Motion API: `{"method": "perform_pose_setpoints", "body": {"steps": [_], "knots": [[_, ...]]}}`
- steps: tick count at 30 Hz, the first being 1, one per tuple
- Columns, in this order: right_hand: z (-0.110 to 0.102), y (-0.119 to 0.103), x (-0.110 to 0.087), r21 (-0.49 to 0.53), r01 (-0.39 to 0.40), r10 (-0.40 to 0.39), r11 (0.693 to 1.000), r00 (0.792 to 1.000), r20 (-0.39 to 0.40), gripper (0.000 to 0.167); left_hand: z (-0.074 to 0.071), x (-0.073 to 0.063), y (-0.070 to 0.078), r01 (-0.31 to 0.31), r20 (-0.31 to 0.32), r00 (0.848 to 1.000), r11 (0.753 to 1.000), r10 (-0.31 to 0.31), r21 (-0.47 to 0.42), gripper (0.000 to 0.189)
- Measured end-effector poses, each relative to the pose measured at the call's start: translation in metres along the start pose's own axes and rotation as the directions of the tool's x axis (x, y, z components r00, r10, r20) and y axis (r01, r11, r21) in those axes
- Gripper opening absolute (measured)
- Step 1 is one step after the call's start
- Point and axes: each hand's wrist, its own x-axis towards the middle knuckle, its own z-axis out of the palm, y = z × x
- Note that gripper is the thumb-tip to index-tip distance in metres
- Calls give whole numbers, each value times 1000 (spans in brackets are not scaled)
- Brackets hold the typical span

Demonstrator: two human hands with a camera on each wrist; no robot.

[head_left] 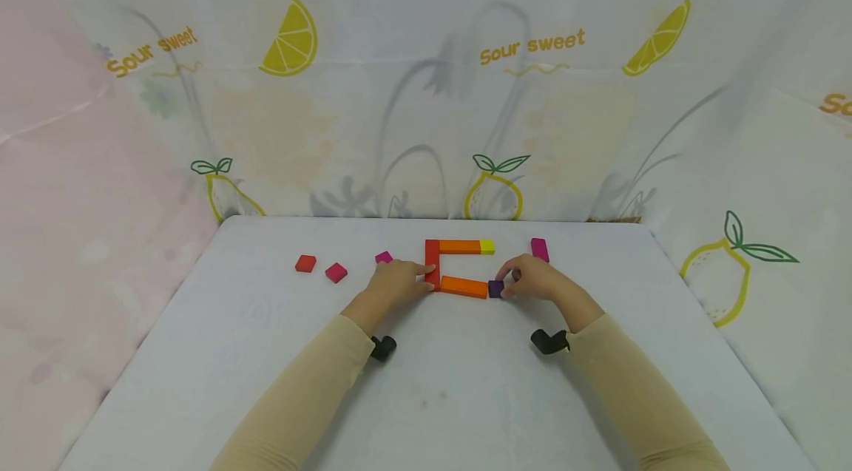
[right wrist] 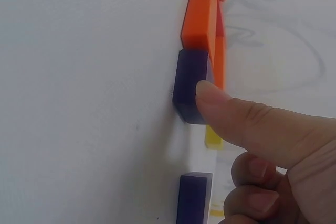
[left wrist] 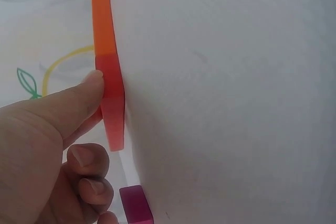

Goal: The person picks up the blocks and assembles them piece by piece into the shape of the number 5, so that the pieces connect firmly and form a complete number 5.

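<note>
A small dark purple, wood-like block sits on the white-covered bench at the right end of the slightly slanted near orange bar, seemingly touching it. The right hand pinches the block between thumb and forefinger; the left hand pinches the upright-running red bar at the orange bar's other end. A light, level push with the red bar braced should seat the faces flush and square without skewing the row.

Farther off, a second orange bar meets a yellow block.

The right wrist view plainly shows another dark purple block, which the right hand largely covers in the head view. Only the head view shows the loose red block and pinkish-red block at left, and the lemon-printed cloth's full spread.
</note>
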Motion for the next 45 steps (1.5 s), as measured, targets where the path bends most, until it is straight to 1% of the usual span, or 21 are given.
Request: {"method": "perform_pose_setpoints", "body": {"steps": [12,19,29,45], "knots": [[-1,-4,-5,7,14,-14,1000,1000,14,24,0,1,0,-6,-1,1000,1000,6,16,50],[1,-3,-4,18,10,-10,1000,1000,16,25,-1,-1,-1,-2,3,1000,1000,2,12,50],[1,-4,-4,15,-1,1,1000,1000,12,25,0,-1,0,-1,3,1000,1000,1,8,50],[1,-5,-6,21,23,-24,999,1000,10,24,0,0,-1,-6,3,1000,1000,6,7,50]]}}
